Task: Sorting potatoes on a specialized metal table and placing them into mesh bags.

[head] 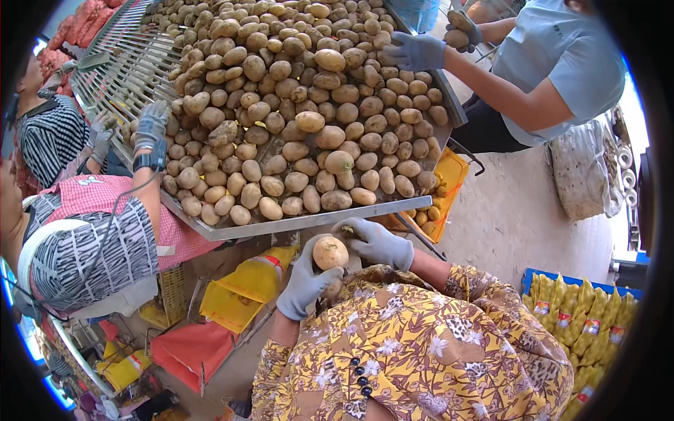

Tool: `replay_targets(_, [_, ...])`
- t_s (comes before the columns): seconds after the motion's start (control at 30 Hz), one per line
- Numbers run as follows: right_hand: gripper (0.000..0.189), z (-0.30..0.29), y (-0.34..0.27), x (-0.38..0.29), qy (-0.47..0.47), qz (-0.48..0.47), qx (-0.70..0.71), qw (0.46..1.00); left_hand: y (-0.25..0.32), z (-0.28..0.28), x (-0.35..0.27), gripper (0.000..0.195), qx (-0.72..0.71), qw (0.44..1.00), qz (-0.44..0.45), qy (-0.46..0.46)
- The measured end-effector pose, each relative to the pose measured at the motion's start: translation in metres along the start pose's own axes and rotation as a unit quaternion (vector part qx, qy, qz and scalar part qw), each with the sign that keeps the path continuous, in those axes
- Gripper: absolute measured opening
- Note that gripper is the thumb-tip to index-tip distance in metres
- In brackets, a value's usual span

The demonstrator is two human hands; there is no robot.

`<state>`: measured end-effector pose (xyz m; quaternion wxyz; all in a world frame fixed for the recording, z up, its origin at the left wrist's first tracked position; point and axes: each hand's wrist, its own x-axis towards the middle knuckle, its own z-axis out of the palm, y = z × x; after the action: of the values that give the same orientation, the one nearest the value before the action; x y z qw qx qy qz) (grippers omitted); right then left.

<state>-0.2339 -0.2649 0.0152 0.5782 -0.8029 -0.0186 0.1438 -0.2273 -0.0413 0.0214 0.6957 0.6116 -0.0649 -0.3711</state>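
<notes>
In the head view my left hand [307, 287], in a grey glove, is closed round a large pale potato [330, 253] just below the near edge of the sorting table. A second potato [331, 289] shows partly under its fingers. My right hand [376, 243], gloved too, is beside the potato with curled fingers; a small dark greenish bit [347, 229] shows at its fingertips, and whether it is gripped I cannot tell. Beyond both hands, a large heap of soil-marked potatoes [310, 122] covers the metal-edged table [316, 221].
Co-workers' gloved hands are at the heap's left [151, 126] and right [416, 51]. A slatted metal rack [131, 58] adjoins it. Yellow mesh bags [242, 289] and a red bag [192, 350] hang below left; an orange bag of potatoes [447, 173] hangs right. Filled yellow bags [579, 316] stand lower right.
</notes>
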Motion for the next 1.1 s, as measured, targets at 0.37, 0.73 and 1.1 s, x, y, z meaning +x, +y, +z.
replay_targets(0.37, [0.027,0.025,-0.059,-0.006,-0.086,-0.136,-0.271,0.949,0.006,-0.014,-0.04,0.074,0.271,0.95,0.04,0.147])
replay_targets(0.73, [0.021,0.063,-0.051,-0.018,-0.103,-0.089,-0.327,0.935,-0.012,-0.037,-0.06,0.083,0.415,0.897,0.091,0.125])
replay_targets(1.1, [0.031,0.075,-0.047,-0.01,-0.057,0.193,0.129,0.971,-0.025,-0.03,-0.069,0.077,0.251,0.947,0.109,0.169])
